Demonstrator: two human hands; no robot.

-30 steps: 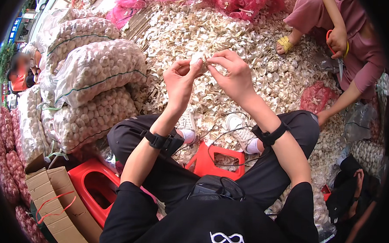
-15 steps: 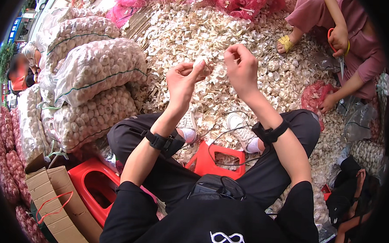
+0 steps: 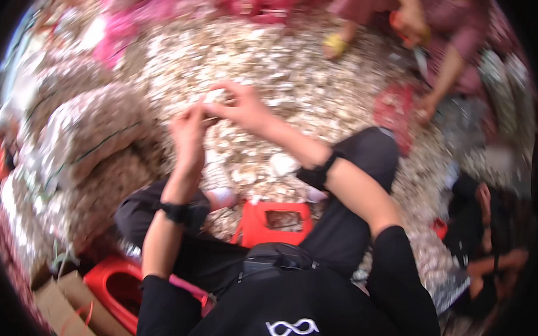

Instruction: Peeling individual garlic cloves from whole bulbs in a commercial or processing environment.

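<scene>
My left hand point(image 3: 188, 131) and my right hand point(image 3: 245, 112) meet in front of me, above a wide layer of garlic skins point(image 3: 297, 79). Between their fingertips is a pale garlic bulb point(image 3: 217, 97), partly covered and smeared by motion. The thumb and fingers of my right hand close round the bulb from the right. My left hand's fingers are closed against its lower left side. Both wrists wear black bands.
Plump clear bags of garlic point(image 3: 96, 127) are stacked at left, above a red stool point(image 3: 108, 281) and cardboard point(image 3: 65, 306). Another red stool point(image 3: 251, 224) stands between my legs. At upper right, a co-worker's hand point(image 3: 412, 23) holds scissors; the other touches red mesh point(image 3: 394, 110).
My right hand has come over to my left hand and closed on the garlic bulb; before, the two were apart. The view has shifted, so the surroundings sit further left and blur.
</scene>
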